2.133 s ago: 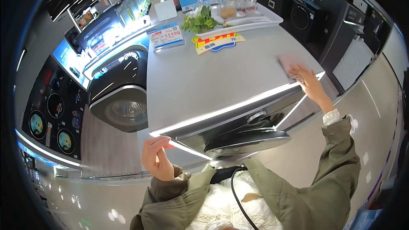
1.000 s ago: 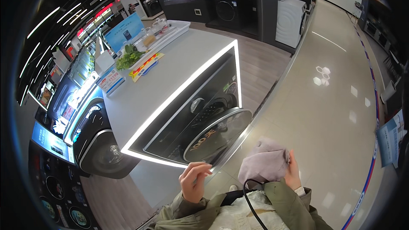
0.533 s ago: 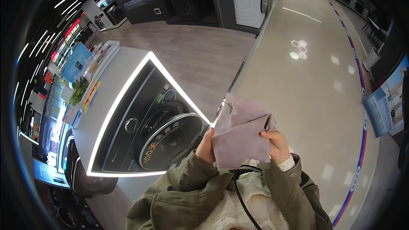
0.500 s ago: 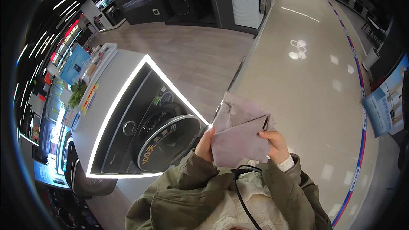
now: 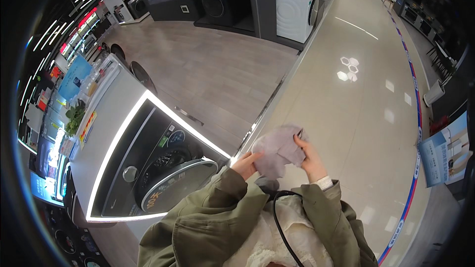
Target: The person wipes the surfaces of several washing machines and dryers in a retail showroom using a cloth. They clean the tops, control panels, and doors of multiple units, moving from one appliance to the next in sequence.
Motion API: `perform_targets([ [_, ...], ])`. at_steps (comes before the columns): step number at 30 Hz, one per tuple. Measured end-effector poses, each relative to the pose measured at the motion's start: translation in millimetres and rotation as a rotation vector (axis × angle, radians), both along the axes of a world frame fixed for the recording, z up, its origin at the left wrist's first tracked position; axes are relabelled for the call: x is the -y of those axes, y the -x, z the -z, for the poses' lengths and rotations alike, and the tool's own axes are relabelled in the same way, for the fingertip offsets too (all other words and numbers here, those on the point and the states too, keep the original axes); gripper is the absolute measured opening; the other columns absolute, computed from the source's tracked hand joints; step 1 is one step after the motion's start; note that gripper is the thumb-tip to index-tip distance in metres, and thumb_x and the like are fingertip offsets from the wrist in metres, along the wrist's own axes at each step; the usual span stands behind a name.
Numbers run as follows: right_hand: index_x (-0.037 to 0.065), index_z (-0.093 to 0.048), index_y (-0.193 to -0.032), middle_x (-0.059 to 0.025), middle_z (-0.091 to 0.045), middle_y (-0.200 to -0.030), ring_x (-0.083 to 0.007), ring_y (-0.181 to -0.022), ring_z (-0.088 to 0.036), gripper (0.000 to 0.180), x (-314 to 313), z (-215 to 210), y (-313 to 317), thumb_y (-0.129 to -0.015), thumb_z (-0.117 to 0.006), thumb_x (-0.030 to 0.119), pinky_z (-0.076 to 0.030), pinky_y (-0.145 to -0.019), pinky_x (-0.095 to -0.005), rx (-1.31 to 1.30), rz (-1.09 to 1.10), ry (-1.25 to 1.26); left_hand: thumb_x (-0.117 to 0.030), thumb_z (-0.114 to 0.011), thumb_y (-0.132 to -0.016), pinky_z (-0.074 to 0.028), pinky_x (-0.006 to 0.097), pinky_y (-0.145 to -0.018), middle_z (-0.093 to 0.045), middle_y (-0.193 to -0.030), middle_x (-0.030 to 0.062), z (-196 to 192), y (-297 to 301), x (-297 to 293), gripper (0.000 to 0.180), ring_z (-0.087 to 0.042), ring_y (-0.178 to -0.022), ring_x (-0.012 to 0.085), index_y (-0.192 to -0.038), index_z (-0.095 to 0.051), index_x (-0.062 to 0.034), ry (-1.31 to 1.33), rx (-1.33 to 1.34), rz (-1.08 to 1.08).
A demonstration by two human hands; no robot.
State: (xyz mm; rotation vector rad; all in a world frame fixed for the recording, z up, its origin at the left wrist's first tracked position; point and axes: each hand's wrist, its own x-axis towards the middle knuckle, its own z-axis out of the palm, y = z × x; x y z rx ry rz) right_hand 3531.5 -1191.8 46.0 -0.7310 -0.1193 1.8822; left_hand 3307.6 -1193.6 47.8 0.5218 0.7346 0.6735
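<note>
**Grey cloth held in both hands, chest height**

I see the grey cloth [image 5: 278, 149] bunched and partly folded, held up in front of the chest, above the glossy beige floor [image 5: 366, 99]. My right hand [image 5: 310, 157] is closed on the cloth's right edge, thumb on top, fingers wrapped behind. Left hand [image 5: 246, 164] is under the cloth's lower left side, index finger stretched out against the fabric; grip there looks loose, can't tell if the other fingers pinch it. Both arms in olive-green jacket sleeves [image 5: 217, 217], white cuff at the right wrist. Black cable [image 5: 278, 222] runs down the chest.

Left of me: white display surface [image 5: 106, 118] w/ lit edge, front-load washing machine [image 5: 158, 178] built in below it, round door facing me. Far end of that surface carries a green plant [image 5: 75, 116] and leaflets. Further back, white washer [image 5: 296, 2] and dark ones along the aisle. Blue sign board [image 5: 440, 155] stands at right, near a blue-red floor stripe.
</note>
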Motion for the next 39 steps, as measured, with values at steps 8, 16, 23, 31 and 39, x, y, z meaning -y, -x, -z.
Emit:
perform_targets([
  [8,0.001,-0.046,-0.127,-0.0082,-0.055,-0.122,-0.0197,-0.111,-0.053,0.042,-101,-39,4,-0.088,-0.06,0.011,-0.043,-0.096,-0.0328,0.328,0.084,-0.244,-0.015,-0.056,-0.09,-0.05,0.031,-0.081,-0.062,-0.103,0.0086,-19,6,-129,0.028,-0.061,-0.091,0.0172,-0.111,-0.055,0.003,-0.154,-0.185,-0.207],
  [16,0.004,-0.037,-0.135,-0.0088,-0.048,-0.127,-0.0192,-0.115,-0.049,0.058,-176,-38,8,-0.081,-0.057,-0.004,-0.038,-0.097,-0.0302,0.299,-0.11,-0.325,-0.006,-0.06,-0.084,-0.049,0.032,-0.082,-0.058,-0.11,0.0129,-48,7,-197,0.048,-0.058,-0.098,0.0189,-0.127,-0.042,0.0029,-0.237,-0.084,-0.363],
  [23,0.009,-0.024,-0.141,-0.0036,-0.031,-0.139,-0.0145,-0.124,-0.036,0.06,-267,-37,-7,-0.092,-0.056,0.02,-0.038,-0.097,-0.0358,0.065,-0.62,-0.671,-0.003,-0.058,-0.081,-0.043,0.032,-0.093,-0.057,-0.115,0.0131,-21,-28,-261,0.048,-0.055,-0.107,0.0224,-0.127,-0.046,0.0014,-0.707,-0.837,-0.398],
  [31,0.011,-0.013,-0.145,-0.0071,-0.027,-0.143,-0.0181,-0.131,-0.029,0.064,-356,-54,-20,-0.096,-0.043,0.041,-0.028,-0.106,-0.0353,0.186,-0.494,-0.539,-0.018,-0.052,-0.09,-0.026,0.04,-0.105,-0.035,-0.135,0.0224,-28,-98,-333,0.044,-0.031,-0.128,0.0368,-0.13,-0.043,-0.0013,-0.771,-1.133,-0.658],
  [39,0.009,-0.009,-0.148,-0.0103,-0.011,-0.153,-0.0204,-0.139,-0.012,0.068,-415,-48,16,-0.097,-0.012,0.054,-0.013,-0.111,-0.0314,0.162,-1.111,-0.69,-0.028,-0.058,-0.089,-0.039,0.034,-0.097,-0.047,-0.126,0.0112,-5,-79,-355,0.059,-0.048,-0.115,0.0205,-0.136,-0.032,-0.0041,-0.387,-0.589,-0.85],
])
